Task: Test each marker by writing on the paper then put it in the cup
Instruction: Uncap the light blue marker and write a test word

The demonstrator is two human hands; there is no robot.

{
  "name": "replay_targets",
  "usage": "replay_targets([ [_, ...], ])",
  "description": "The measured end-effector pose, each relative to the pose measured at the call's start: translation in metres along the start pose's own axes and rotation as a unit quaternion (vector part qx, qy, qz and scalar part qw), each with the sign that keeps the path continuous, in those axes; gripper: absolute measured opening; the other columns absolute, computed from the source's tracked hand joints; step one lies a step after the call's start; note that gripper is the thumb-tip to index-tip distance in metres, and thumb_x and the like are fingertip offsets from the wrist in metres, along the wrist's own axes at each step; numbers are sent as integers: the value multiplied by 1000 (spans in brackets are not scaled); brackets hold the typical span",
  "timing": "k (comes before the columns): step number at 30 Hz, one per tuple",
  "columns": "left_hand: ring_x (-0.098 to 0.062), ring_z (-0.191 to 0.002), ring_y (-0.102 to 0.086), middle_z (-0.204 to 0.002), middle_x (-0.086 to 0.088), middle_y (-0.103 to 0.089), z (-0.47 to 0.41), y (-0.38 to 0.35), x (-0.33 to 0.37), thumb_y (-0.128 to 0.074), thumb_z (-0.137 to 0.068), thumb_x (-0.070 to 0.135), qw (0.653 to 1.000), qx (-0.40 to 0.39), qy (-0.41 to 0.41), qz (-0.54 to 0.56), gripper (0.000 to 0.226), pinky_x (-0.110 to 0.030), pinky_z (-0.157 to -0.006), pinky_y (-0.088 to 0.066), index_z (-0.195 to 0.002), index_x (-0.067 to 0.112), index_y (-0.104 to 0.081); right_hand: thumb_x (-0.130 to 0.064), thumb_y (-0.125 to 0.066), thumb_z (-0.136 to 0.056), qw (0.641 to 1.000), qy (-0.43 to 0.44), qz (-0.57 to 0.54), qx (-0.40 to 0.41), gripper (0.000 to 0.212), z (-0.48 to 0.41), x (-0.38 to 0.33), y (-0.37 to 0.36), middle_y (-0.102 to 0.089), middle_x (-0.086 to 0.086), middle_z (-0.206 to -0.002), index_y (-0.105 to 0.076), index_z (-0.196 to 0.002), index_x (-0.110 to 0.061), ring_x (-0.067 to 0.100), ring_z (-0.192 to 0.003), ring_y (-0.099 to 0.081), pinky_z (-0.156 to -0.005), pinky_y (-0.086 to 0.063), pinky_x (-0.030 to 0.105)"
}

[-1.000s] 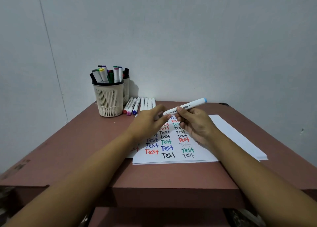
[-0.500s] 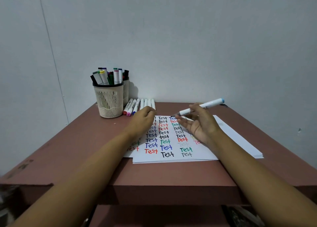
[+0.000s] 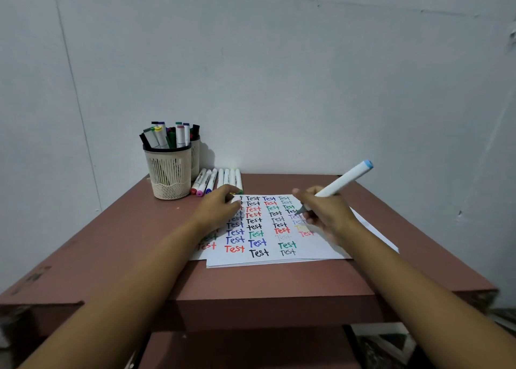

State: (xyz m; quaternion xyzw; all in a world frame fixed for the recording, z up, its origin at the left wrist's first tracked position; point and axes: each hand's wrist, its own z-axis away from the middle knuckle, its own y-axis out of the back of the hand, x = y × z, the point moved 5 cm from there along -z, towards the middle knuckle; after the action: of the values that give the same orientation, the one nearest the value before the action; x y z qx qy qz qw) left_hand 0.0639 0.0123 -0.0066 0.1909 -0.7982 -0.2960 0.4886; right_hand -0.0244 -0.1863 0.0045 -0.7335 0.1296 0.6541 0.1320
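Head camera: the right hand (image 3: 326,215), gripping the white marker with a light-blue end (image 3: 343,180), has lowered its tip onto the white paper sheet (image 3: 268,258), so testing starts. The left hand (image 3: 219,205) rests curled on the sheet, contents hidden.

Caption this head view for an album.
Right hand holds a blue-capped marker tip-down over the paper; left hand rests there.

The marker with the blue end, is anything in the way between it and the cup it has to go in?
Yes. The left hand rests on the paper between the marker in the right hand and the cup. Lifted over it, nothing visible blocks, though the cup is crowded.
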Motion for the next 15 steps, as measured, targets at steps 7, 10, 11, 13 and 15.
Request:
replay_targets([
  [7,-13,-96,-52,-107,-3,-58,-2,1,0,-56,-91,20,1000,-12,1,-16,30,-21,-77,-36,-120,11,-58,-15,-61,-85,986,41,109,122,36,10,11,16,-46,8,-53,-41,-56,-12,8,-30,-46,-36,-35,15],
  [10,-12,-96,-52,-115,-4,-61,-2,1,0,-55,-92,18,1000,-18,-1,-10,28,-21,-77,-35,-118,10,-60,-10,-57,-81,983,38,130,123,25,11,12,16,-51,7,-56,-46,-59,-12,8,-31,-47,-36,-34,14],
  [11,-12,-97,-53,-115,-4,-61,-1,1,1,-55,-92,18,1000,-20,0,-8,28,-21,-77,-35,-118,10,-60,-9,-56,-81,983,36,132,120,23,11,13,16,-51,8,-57,-47,-60,-11,8,-30,-46,-37,-34,15],
  [13,-13,-97,-53,-115,-5,-61,-1,2,1,-55,-92,18,1000,-23,1,-8,27,-22,-77,-36,-117,10,-60,-9,-55,-79,984,31,137,109,20,11,14,15,-53,10,-56,-48,-60,-10,9,-29,-44,-39,-34,17],
  [15,-15,-99,-54,-115,-6,-61,-1,2,1,-56,-92,18,1000,-26,1,-7,28,-23,-79,-38,-118,10,-60,-9,-54,-78,985,29,137,101,19,10,14,13,-52,9,-49,-48,-60,-10,14,-32,-43,-41,-34,20],
])
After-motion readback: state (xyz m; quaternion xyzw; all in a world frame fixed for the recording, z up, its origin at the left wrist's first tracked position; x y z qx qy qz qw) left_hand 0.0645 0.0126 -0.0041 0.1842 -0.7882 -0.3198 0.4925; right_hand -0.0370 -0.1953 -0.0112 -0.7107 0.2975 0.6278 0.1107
